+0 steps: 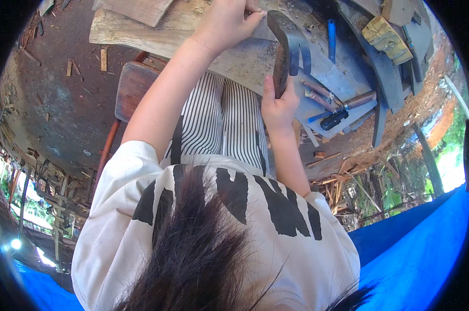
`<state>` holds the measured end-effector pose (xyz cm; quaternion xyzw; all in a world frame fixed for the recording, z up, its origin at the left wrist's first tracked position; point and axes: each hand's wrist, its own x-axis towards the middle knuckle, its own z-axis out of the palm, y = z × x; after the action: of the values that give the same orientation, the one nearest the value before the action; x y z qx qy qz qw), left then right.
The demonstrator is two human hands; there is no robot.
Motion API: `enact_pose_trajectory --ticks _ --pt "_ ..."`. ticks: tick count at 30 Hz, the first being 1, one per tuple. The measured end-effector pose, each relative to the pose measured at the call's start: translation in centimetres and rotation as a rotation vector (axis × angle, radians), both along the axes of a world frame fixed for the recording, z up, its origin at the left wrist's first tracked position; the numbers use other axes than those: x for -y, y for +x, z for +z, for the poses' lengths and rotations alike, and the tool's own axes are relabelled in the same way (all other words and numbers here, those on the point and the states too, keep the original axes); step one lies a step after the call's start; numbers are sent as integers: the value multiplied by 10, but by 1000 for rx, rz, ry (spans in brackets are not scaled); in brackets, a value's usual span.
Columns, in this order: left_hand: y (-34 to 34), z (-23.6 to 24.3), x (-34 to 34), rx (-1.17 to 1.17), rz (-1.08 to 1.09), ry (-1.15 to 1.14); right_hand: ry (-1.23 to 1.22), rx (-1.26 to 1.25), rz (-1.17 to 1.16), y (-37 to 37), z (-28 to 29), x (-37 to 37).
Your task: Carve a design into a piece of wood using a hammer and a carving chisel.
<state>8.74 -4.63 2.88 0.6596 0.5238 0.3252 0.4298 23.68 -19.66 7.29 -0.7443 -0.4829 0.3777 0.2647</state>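
Note:
My right hand (pixel 279 106) is wrapped round the dark handle of a claw hammer (pixel 291 39), whose metal head is raised beside my left hand. My left hand (pixel 229 20), at the top, has thumb and fingers pinched on something small and pale that I cannot make out, just left of the hammer head. Beneath both hands is a worn wooden work surface (pixel 245 62) with a plank (pixel 130 36) at its left end. To the right of the hammer lie a blue tool (pixel 331 39), several wood-handled tools (pixel 359 99) and a small black object (pixel 334 119).
Dark timber pieces (pixel 380 72) and a pale wood block (pixel 386 40) lie at the right. A wooden chair (pixel 133 90) stands below the bench's left side. Wood scraps (pixel 104 59) litter the floor. A blue tarp (pixel 411 243) spreads at the lower right.

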Motion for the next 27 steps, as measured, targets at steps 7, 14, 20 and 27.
enact_pose_trajectory --ticks 7,14,20,27 --pt "-11 -13 7 -65 -140 157 129 -19 8 2 -1 -5" --pt "-30 -36 15 -73 -216 158 -180 91 183 12 -9 -6" --pt "-24 -33 19 -28 -172 75 362 278 265 12 -14 -9" --pt "-23 -32 20 -46 -156 23 76 -3 25 9 4 -17"
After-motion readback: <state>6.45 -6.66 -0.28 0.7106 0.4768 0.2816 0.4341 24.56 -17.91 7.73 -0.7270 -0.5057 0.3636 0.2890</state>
